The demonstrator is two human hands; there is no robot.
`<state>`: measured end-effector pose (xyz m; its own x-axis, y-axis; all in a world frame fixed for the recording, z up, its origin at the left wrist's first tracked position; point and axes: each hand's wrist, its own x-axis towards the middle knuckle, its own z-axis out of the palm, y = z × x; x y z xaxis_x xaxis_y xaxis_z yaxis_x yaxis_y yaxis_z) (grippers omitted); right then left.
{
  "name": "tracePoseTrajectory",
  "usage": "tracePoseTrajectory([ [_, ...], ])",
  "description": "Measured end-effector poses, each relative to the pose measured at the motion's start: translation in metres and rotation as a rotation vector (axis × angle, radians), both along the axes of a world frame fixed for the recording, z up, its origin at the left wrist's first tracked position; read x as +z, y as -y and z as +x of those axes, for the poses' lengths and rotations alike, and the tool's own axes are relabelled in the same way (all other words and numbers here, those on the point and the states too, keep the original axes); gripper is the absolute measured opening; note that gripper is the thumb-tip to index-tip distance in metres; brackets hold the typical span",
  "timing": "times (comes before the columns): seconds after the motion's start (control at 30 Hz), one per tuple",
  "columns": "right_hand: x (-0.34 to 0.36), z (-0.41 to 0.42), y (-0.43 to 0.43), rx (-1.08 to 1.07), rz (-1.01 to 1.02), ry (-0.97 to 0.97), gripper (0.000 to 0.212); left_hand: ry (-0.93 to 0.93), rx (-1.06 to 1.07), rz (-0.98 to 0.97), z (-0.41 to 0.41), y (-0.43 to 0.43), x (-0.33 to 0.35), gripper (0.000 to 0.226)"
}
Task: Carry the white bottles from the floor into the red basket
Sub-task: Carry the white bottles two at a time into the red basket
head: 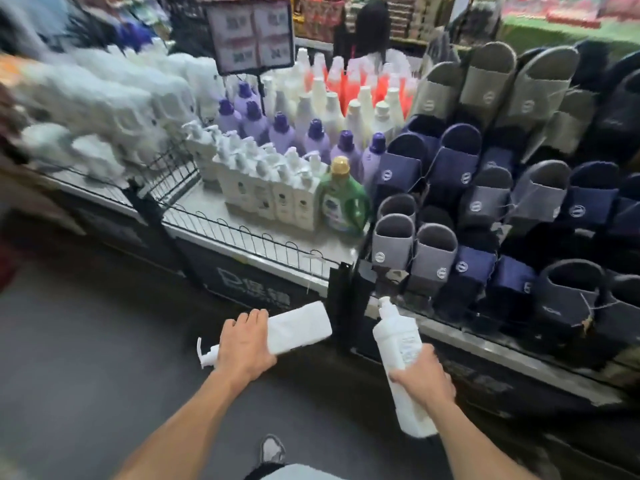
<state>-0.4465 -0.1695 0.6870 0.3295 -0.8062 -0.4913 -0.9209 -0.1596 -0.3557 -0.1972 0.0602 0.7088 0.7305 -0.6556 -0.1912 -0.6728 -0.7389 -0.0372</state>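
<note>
Head view: both grips full.
Left grip (244, 344) wraps sideways bottle (299, 327), pump (204, 355) toward 9 o'clock; right grip (424, 375) wraps near-upright bottle (398, 341).

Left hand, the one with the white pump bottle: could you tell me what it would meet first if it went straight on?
Most likely the black upright metal post just ahead: the left hand, gripping the white pump bottle, points up and right toward it. Depth is unclear.
</note>
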Motion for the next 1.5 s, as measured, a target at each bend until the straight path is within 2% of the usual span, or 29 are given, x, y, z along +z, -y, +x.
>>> tracePoseTrajectory([
  [0.23, -0.002, 0.148, -0.050, 0.235, -0.005, -0.008, 0.075, 0.032, 0.195, -0.024, 0.093, -0.092, -0.009, 0.051],
  [0.43, 0.006, 0.254, -0.095, 0.428, -0.022, -0.005, 0.072, 0.061, 0.390, -0.014, 0.153, -0.165, -0.018, 0.055],
  [0.67, 0.005, 0.351, -0.138, 0.651, -0.004, 0.003, 0.073, -0.039, 0.704, -0.033, 0.183, -0.236, -0.013, 0.058],
  [0.83, 0.000, 0.422, -0.164, 0.824, 0.020, -0.023, 0.076, -0.026, 0.803, 0.013, 0.203, -0.275, -0.013, 0.058],
  [1.13, -0.003, 0.565, -0.216, 1.058, 0.040, 0.010, 0.081, -0.008, 1.125, -0.036, 0.255, -0.324, 0.004, 0.060],
  [1.3, 0.004, 0.629, -0.255, 1.192, 0.030, 0.012, 0.075, -0.011, 1.316, -0.140, 0.279, -0.351, 0.004, 0.066],
  [1.5, 0.010, 0.692, -0.313, 1.304, 0.007, -0.026, 0.064, -0.013, 1.395, -0.165, 0.310, -0.394, -0.008, 0.070],
])
